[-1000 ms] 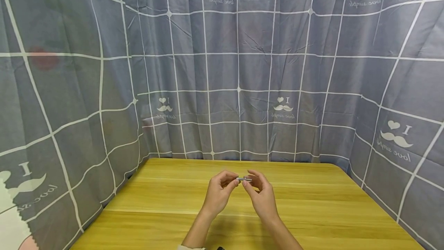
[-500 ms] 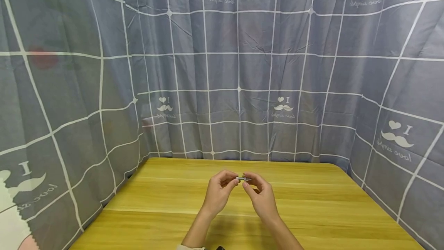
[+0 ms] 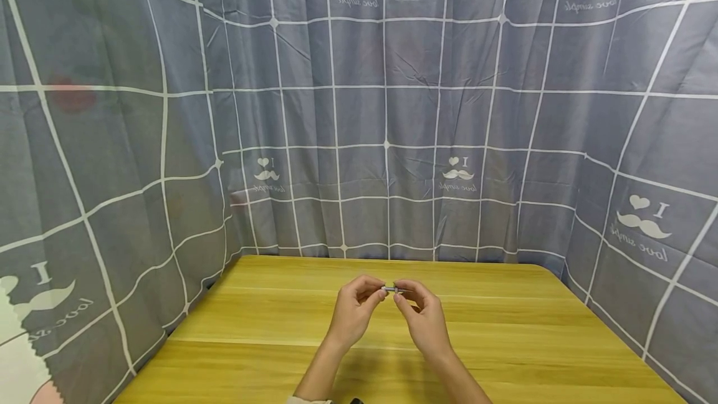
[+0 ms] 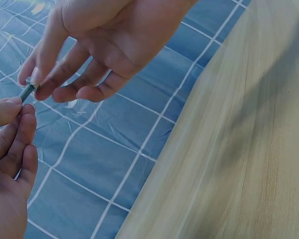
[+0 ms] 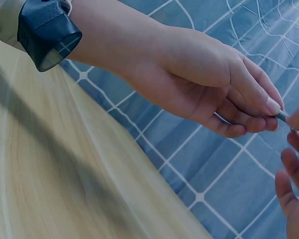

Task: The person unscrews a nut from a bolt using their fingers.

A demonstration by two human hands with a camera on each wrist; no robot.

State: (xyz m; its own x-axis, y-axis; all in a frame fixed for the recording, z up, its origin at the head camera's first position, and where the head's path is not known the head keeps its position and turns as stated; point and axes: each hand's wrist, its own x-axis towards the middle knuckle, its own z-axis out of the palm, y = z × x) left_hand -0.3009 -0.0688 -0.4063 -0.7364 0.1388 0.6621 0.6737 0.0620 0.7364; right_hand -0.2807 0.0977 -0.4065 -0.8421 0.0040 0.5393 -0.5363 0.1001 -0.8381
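Observation:
A small silver threaded bolt (image 3: 390, 288) is held level between the hands above the table, its thread plain in the left wrist view, where the bolt (image 4: 26, 93) runs between both sets of fingertips. My left hand (image 3: 353, 313) pinches its left end with thumb and forefinger. The right hand (image 3: 423, 320) has thumb and forefinger on a small nut (image 3: 396, 290) partway along the shaft. Fingers hide the bolt's ends. The left wrist view has the right hand (image 4: 109, 45) above and the left hand (image 4: 10, 149) at lower left. In the right wrist view the left hand (image 5: 199, 89) is large.
Beneath the hands lies a yellow wood-grain table (image 3: 252, 317). A grey curtain (image 3: 359, 111) with white grid lines surrounds its back and sides. A dark strap (image 5: 47, 32) is around the left wrist below a light sleeve (image 5: 5, 22).
The right forefinger, lifted off one second ago, has come down to the nut and the right fingertips have shifted slightly around it. The left hand has stayed still on the bolt.

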